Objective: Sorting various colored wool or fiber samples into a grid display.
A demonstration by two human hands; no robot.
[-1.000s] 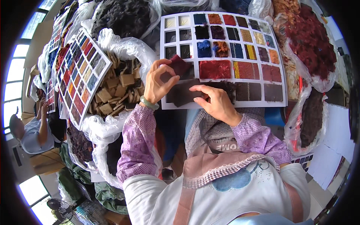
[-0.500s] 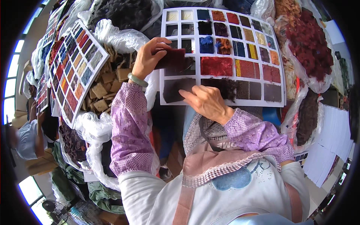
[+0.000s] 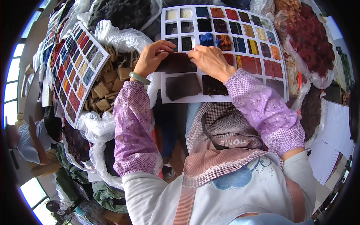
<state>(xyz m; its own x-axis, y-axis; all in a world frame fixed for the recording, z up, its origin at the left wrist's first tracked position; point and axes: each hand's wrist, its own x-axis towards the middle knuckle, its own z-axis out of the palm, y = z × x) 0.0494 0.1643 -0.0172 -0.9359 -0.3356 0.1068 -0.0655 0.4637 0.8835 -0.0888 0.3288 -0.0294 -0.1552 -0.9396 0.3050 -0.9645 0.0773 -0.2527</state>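
Observation:
A dark maroon fabric swatch (image 3: 177, 63) lies over a window in the left part of a white sample board (image 3: 225, 99). My left hand (image 3: 153, 59) pinches the swatch by its upper left corner. At its upper right corner, my right hand (image 3: 210, 61) has thumb and fingertips closed on the edge. Rows of coloured fabric pieces fill the board's windows. Just below the swatch sits a grey-brown piece (image 3: 183, 86), with a blackish shaggy piece (image 3: 214, 86) beside it. My right hand partly covers a red piece.
At the left leans a second sample board (image 3: 79, 73), next to a plastic bag of tan squares (image 3: 101, 90). Bags of black (image 3: 120, 15) and dark red scraps (image 3: 312, 41) surround the board. White sheets (image 3: 330, 138) are stacked at right. Another person (image 3: 32, 140) is at far left.
My right hand has moved up from the grey-brown piece to the swatch's right corner. The swatch has come down flatter over its window, and my left hand has shifted slightly.

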